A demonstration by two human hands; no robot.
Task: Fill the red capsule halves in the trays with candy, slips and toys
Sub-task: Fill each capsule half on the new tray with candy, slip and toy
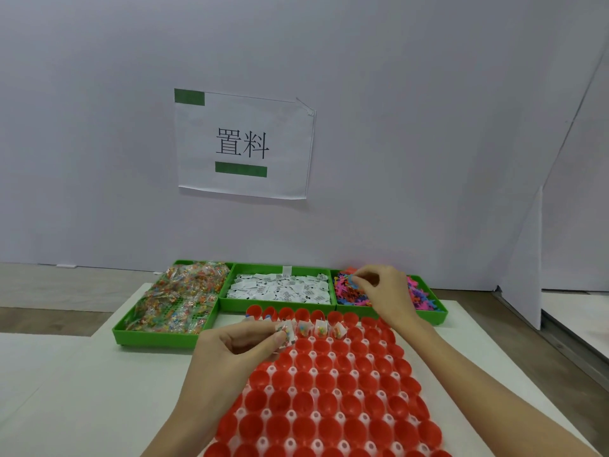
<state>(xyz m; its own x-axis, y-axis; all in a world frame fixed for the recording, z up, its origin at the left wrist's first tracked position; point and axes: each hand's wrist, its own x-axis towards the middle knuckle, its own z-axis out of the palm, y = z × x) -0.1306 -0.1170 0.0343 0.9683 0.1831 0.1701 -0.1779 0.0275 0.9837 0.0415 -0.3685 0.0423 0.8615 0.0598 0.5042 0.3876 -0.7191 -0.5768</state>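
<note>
Toys stage | right hand pinches toy in bin; left hand grips candy packet | next: drop into red capsule halves

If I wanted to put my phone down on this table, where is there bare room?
The white table surface is bare left of the red capsule tray, in front of the green candy bin. A narrower strip lies right of the tray. The far edge is crowded with three green bins, where the right hand reaches.

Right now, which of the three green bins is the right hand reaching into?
The rightmost green bin, the one holding colourful plastic toys. The right hand picks there; the middle bin holds white slips, the left one candy packets.
</note>
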